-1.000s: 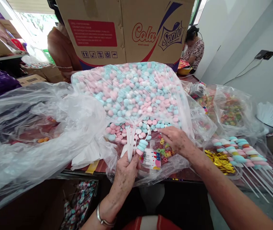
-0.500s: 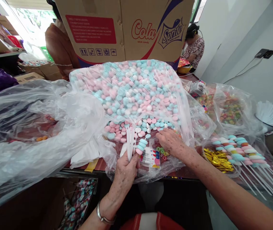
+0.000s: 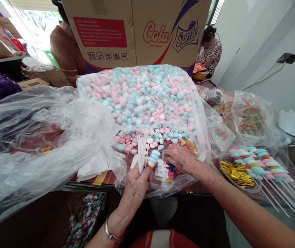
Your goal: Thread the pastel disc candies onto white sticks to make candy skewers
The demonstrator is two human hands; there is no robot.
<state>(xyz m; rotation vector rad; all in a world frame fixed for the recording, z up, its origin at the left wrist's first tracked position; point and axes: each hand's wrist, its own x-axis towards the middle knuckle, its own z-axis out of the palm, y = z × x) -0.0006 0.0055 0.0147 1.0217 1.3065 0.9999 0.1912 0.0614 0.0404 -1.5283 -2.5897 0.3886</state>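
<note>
My left hand (image 3: 137,184) is closed around a bunch of white sticks (image 3: 141,155) and a candy skewer (image 3: 153,158) strung with pink, white and blue discs. Just to its right, my right hand (image 3: 182,159) hovers low over the table with its fingers curled together. Whatever those fingertips pinch is hidden. Small coloured gummy rings (image 3: 188,146) lie behind that hand, and a printed card (image 3: 164,170) in clear plastic lies between the hands. Loose pastel candies (image 3: 129,139) spill from a large clear bag (image 3: 142,93) of the same candies.
Finished candy skewers (image 3: 262,162) lie at the right beside a tub of gold twist ties (image 3: 237,174). A big carton (image 3: 139,34) stands behind the bag. Crumpled plastic (image 3: 85,120) covers the left side. A box of wrapped candy (image 3: 85,217) sits below. Two people are beyond the table.
My right hand has shifted slightly left toward the candy skewer, uncovering gummy rings behind it. The left hand keeps its hold on the sticks and skewer.
</note>
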